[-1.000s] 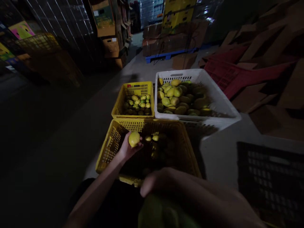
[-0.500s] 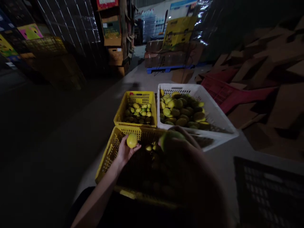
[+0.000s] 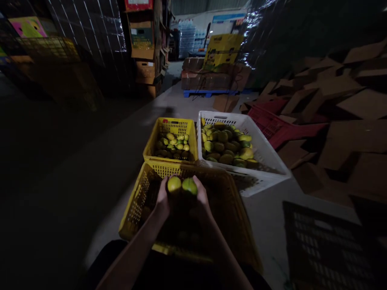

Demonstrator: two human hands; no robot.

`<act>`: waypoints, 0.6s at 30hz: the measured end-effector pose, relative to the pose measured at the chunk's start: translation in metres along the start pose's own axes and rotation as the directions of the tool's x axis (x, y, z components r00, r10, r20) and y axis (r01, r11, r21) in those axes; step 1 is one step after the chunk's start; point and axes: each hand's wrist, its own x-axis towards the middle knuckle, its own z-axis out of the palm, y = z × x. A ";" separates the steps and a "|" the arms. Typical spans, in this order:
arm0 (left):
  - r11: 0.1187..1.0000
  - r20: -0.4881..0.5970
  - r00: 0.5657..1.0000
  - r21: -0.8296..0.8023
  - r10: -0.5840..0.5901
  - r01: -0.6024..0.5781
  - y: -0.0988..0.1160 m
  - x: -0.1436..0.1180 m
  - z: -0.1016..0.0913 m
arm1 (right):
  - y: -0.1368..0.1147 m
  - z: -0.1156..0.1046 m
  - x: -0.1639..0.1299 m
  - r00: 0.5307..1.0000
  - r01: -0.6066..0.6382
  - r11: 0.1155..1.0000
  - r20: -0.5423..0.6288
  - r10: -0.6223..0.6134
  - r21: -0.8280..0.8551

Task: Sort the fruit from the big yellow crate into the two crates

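Note:
My left hand [image 3: 163,199] is closed round a roundish yellow fruit [image 3: 174,185]. In my right hand [image 3: 203,196] is a greener fruit [image 3: 190,186], held beside the yellow one. Both hands are over the large yellow crate [image 3: 137,185], whose dark inside shows only a few faint fruits. Behind it stands a smaller yellow crate [image 3: 146,153] partly filled with small yellow-green fruits [image 3: 177,141]. To its right is a white crate [image 3: 267,155] with many larger yellow and green fruits [image 3: 228,146]. The exact kind of fruit I cannot tell in this dim light.
Flattened cardboard [image 3: 341,108] is heaped at the right, with a red crate [image 3: 272,121] among it. A dark crate [image 3: 320,241] lies on the floor at lower right. Farther back are a loaded blue pallet [image 3: 208,93] and stacked boxes [image 3: 145,56].
My right hand has come left and down from near the white crate, bringing the green fruit beside the yellow one. My left hand still has its fruit and has shifted slightly right.

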 end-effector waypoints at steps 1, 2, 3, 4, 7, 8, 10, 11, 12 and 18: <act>0.999 0.036 0.998 -0.013 0.045 -0.045 0.000 -0.002 0.001 | 0.004 0.003 -0.001 1.000 -0.005 0.999 -0.017 0.006 0.053; 0.996 0.066 0.994 -0.027 0.089 -0.087 0.000 -0.004 0.002 | 0.007 0.005 -0.002 1.000 -0.002 0.994 -0.027 0.005 0.105; 0.992 0.085 0.989 -0.038 0.122 -0.119 0.001 -0.005 0.003 | 0.010 0.006 -0.003 1.000 0.010 0.990 -0.024 -0.007 0.142; 0.989 0.093 0.986 -0.046 0.141 -0.138 0.003 -0.006 0.003 | 0.013 0.007 -0.005 1.000 0.029 0.988 -0.006 -0.029 0.154; 0.987 0.075 0.985 -0.045 0.156 -0.153 0.008 -0.007 0.003 | 0.015 0.006 -0.009 0.995 0.076 0.985 0.055 -0.085 0.153; 0.987 0.068 0.985 -0.038 0.160 -0.157 0.010 -0.007 0.002 | 0.014 0.005 -0.009 0.991 0.093 0.985 0.077 -0.105 0.148; 0.986 0.075 0.983 -0.016 0.165 -0.164 0.012 -0.007 -0.001 | 0.013 0.005 -0.010 0.982 0.129 0.982 0.119 -0.145 0.137; 0.987 0.086 0.983 -0.003 0.163 -0.163 0.012 -0.007 -0.002 | 0.012 0.005 -0.010 0.976 0.145 0.981 0.141 -0.163 0.130; 0.987 0.097 0.983 0.007 0.158 -0.160 0.012 -0.007 -0.004 | 0.011 0.004 -0.010 0.971 0.161 0.979 0.159 -0.179 0.123; 0.979 0.078 0.978 0.050 0.194 -0.198 0.014 -0.010 -0.002 | 0.009 0.004 -0.012 0.949 0.211 0.970 0.212 -0.232 0.118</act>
